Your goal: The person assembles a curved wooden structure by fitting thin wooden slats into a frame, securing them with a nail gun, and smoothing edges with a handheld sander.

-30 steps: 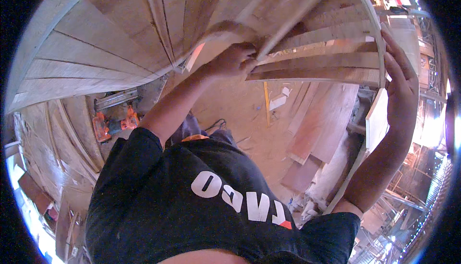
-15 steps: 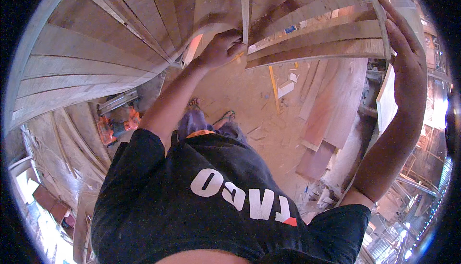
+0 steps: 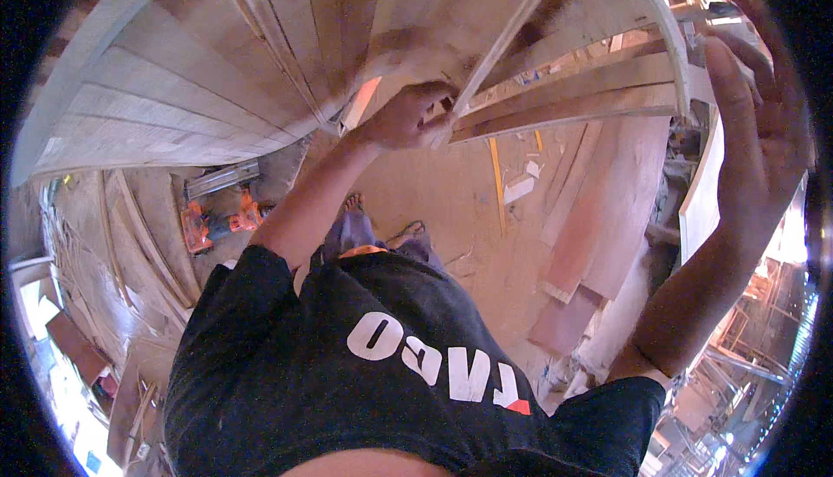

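A large curved wooden slatted structure with a pale rim spans the upper view, with gaps between some slats at the right. A thin pale strip slants across it, up to the right from its lower edge. At that strip's lower end my left hand is closed, fingertips on the strip. My right hand is raised just outside the structure's right-hand rim, fingers apart and slightly bent; whether a fingertip touches the rim I cannot tell.
My sandaled feet stand on a dusty floor. Two orange tools lie at left beside a metal bar and thin wooden strips. Long reddish boards lie at right, with scraps and clutter beyond.
My right hand has shifted outward from the rim and its fingers have spread. The thin strip swung upright, then back to a slant, with my left hand at its lower end.
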`<action>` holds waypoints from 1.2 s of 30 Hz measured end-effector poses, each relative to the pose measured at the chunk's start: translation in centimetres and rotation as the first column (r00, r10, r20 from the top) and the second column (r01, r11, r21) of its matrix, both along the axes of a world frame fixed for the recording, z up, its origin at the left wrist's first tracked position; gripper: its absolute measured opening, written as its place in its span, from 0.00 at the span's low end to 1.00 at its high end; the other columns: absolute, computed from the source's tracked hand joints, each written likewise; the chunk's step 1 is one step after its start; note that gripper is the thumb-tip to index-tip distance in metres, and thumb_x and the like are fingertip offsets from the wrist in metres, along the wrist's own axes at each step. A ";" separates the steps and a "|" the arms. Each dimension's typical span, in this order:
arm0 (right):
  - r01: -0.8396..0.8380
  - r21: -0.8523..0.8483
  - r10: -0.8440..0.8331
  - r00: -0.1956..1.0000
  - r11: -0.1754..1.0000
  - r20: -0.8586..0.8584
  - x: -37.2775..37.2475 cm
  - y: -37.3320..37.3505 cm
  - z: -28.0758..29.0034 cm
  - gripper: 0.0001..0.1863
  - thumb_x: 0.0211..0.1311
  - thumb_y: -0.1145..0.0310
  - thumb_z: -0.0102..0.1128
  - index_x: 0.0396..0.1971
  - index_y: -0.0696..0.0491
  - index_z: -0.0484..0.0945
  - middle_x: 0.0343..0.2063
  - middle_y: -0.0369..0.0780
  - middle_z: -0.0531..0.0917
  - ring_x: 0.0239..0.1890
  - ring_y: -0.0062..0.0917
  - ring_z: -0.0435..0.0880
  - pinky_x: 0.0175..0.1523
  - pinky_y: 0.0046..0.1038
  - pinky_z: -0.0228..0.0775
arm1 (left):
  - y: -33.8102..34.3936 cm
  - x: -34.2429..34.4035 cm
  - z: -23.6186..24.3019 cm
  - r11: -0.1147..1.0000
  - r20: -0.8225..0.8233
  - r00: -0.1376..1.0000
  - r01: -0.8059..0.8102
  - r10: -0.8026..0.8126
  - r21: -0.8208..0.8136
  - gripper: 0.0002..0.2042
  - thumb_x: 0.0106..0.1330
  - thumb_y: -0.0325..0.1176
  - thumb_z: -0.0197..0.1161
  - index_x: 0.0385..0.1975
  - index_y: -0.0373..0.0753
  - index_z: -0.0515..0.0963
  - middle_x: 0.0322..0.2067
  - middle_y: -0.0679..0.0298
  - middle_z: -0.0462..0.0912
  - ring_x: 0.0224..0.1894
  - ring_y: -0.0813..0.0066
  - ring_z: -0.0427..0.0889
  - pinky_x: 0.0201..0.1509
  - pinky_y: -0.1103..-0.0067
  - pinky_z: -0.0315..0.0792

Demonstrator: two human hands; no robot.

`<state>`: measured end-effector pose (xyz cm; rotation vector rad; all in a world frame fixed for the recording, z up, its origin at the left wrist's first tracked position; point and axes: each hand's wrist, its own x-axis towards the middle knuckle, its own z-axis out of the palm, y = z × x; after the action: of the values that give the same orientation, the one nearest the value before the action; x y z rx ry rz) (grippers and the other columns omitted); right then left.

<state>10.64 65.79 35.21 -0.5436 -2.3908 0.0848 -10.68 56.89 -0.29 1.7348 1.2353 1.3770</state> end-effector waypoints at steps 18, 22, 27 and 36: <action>-0.660 -0.030 0.622 0.721 0.750 -0.305 0.5 -10.8 -5.2 0.17 0.65 0.80 0.63 0.54 0.64 0.81 0.55 0.47 0.83 0.47 0.26 0.84 0.54 0.26 0.77 | -28.7 8.0 13.8 0.478 0.838 0.103 -0.855 0.536 -0.200 0.17 0.76 0.39 0.60 0.58 0.39 0.70 0.36 0.64 0.81 0.25 0.80 0.79 0.25 0.82 0.75; -0.728 -0.244 0.664 0.685 0.641 -0.299 1.5 -14.8 -9.2 0.12 0.62 0.80 0.65 0.46 0.62 0.85 0.48 0.45 0.85 0.46 0.29 0.84 0.51 0.28 0.77 | -36.5 8.0 10.0 0.144 0.541 -0.201 -0.837 0.817 -0.528 0.15 0.80 0.47 0.51 0.48 0.41 0.75 0.24 0.67 0.77 0.16 0.80 0.73 0.16 0.80 0.68; -0.725 -0.324 0.673 0.687 0.608 -0.273 3.1 -17.5 -11.2 0.11 0.60 0.81 0.68 0.43 0.60 0.86 0.43 0.45 0.86 0.45 0.31 0.84 0.49 0.29 0.77 | -42.7 4.9 4.3 0.235 0.718 -0.478 -0.725 0.506 -0.648 0.15 0.80 0.46 0.50 0.40 0.40 0.75 0.20 0.64 0.74 0.16 0.72 0.72 0.17 0.74 0.68; -0.626 -0.460 0.599 0.768 0.629 -0.226 3.0 -21.0 -13.9 0.09 0.62 0.79 0.67 0.43 0.60 0.86 0.42 0.44 0.86 0.43 0.28 0.83 0.48 0.27 0.76 | -45.2 1.5 7.6 0.265 0.780 -0.590 -0.734 0.208 -0.625 0.10 0.78 0.34 0.46 0.40 0.36 0.73 0.25 0.62 0.75 0.21 0.71 0.76 0.20 0.77 0.72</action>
<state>13.60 44.78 21.31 0.0945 -2.3850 1.0617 -9.14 11.73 7.35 -0.9191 0.8170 2.8577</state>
